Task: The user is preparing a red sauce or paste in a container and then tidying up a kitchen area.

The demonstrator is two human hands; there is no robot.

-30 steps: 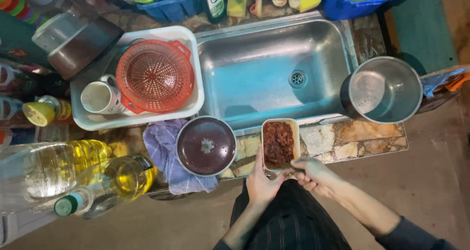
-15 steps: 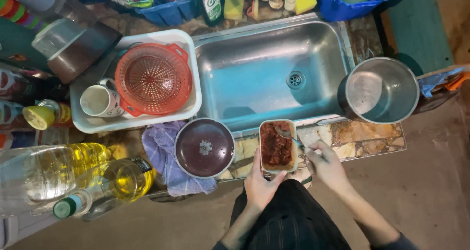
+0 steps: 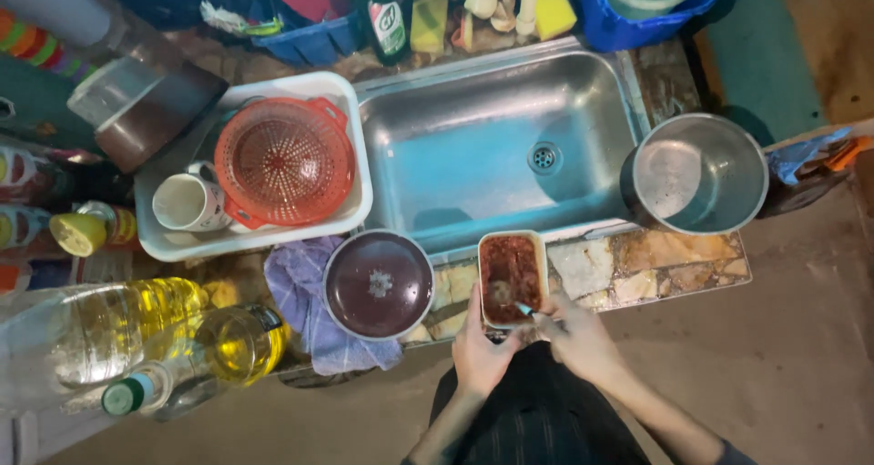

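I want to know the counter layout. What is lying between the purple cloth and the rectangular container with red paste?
In the head view, a round dark lid sits between the purple cloth and the container, partly on the cloth.

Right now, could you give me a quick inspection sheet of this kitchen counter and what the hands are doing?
Surface: stone-patterned counter around a steel sink, basin bare.
Job's things: rectangular container of red-brown food at the counter's front edge; a utensil dips into it.
Clutter: dark round lid on a purple cloth; orange colander and white mug in a white tray; steel pot; oil bottles.
Hands: left hand steadies the container; right hand grips the utensil.
Cables: nothing seen.
Surroundings: blue tubs with sponges and a bottle behind the sink; bare floor to the right.
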